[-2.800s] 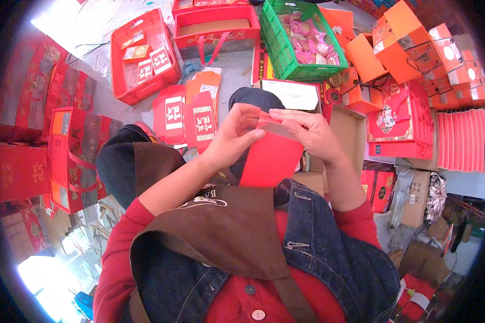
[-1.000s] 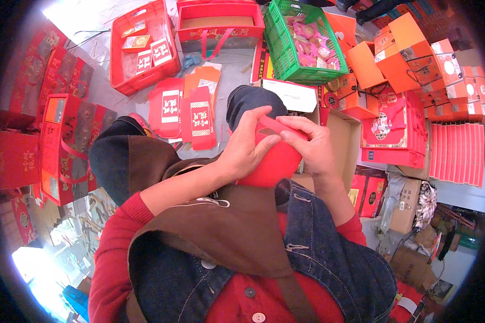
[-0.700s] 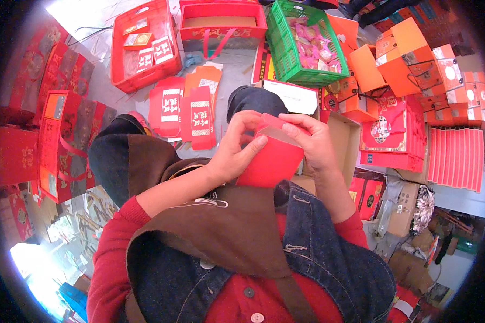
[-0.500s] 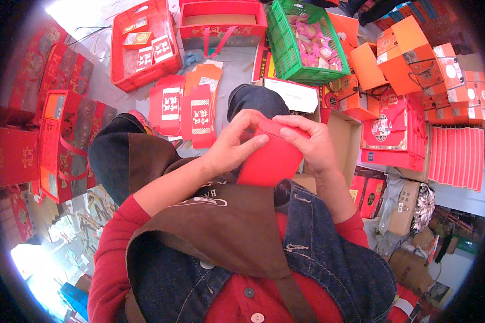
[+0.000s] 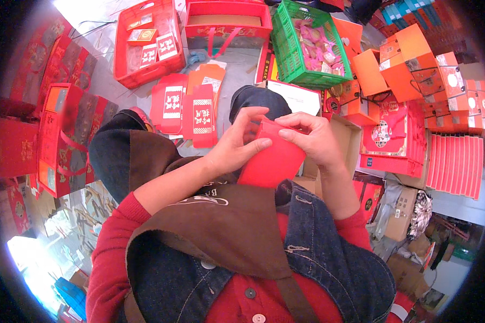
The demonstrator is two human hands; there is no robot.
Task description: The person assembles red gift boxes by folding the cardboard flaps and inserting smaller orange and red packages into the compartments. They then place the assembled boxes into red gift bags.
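Observation:
A small plain red cardboard box [image 5: 272, 163] is held up over my lap, its upper end between my two hands. My right hand [image 5: 319, 141] grips the upper right corner, the thumb on the near face and the fingers bent over the top edge. At the upper left edge is my left hand [image 5: 233, 144], its thumb and fingers spread apart. The left thumb tip lies against or just beside the box's side; I cannot tell which. Flat red box blanks with white printed panels [image 5: 202, 116] lie on the floor beyond my left knee.
A red crate [image 5: 125, 70] with small packets stands far left, beside a red gift box [image 5: 226, 33] with ribbon handles. A green crate [image 5: 283, 46] holds pink-wrapped pieces. Orange boxes [image 5: 404, 62] pile up at right, near a row of red-edged boxes [image 5: 458, 164]. Red gift bags [image 5: 59, 140] stand left.
My left fingers have lifted off the box's top edge and spread from the thumb. My right hand keeps its hold at the right corner. The view has shifted slightly.

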